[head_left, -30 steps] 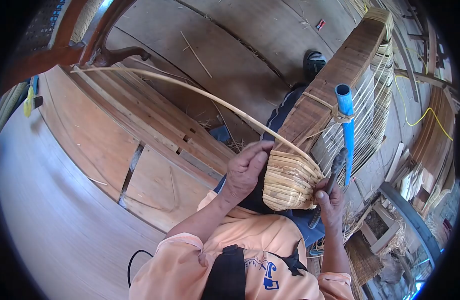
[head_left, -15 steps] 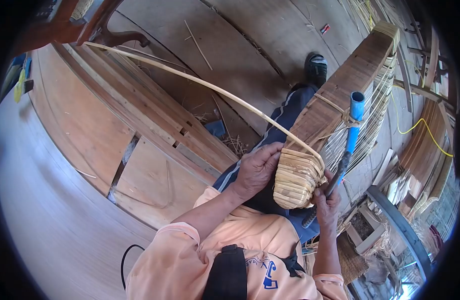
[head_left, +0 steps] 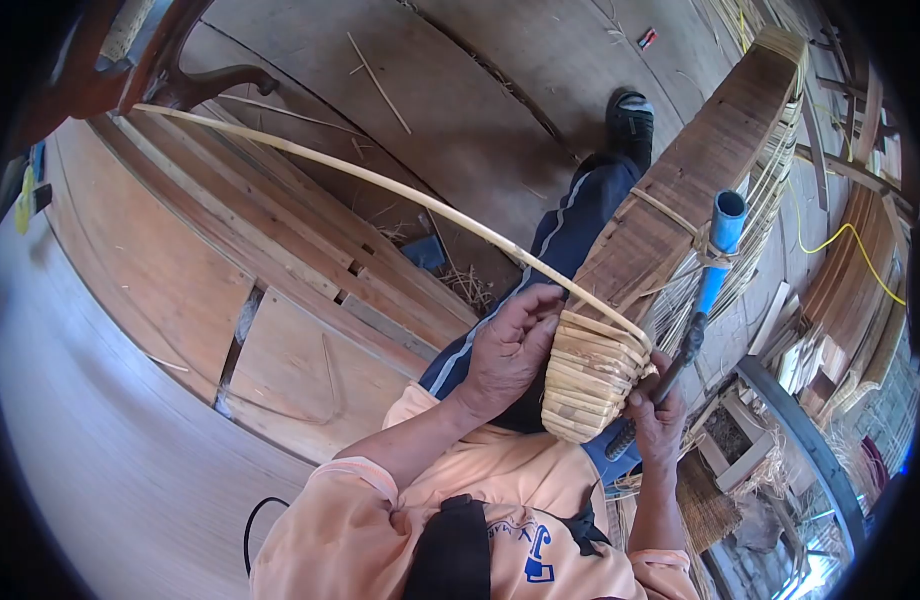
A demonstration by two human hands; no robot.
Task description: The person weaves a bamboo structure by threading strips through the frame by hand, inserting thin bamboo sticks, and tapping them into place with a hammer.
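Note:
A wooden frame [head_left: 685, 180] extends away from my lap, its near end wrapped in a tight row of pale rattan strips [head_left: 588, 385]. One long rattan strip [head_left: 420, 197] runs from the upper left, bends over the wrapped corner and passes down its right side. My left hand [head_left: 510, 350] has its fingers bent around the left edge of the frame, thumb by the wrapping. On the right side, my right hand [head_left: 658, 412] pinches by the strip's bend; the fingers partly hide what they hold. A dark ribbed rod [head_left: 670, 375] crosses in front of them, running into a blue pipe [head_left: 715, 265].
A wooden bench [head_left: 290, 350] stands at the left, with a curved chair leg [head_left: 215, 85] beyond it. Loose strips [head_left: 380, 85] lie on the plank floor. At the right are stacked curved slats [head_left: 860, 290], a yellow cord [head_left: 850, 235] and wood scraps [head_left: 740, 440].
The wrapped end sits slightly lower in view. My left index finger and thumb are spread a little farther apart at the frame's edge. My right hand stays beside the wrapping.

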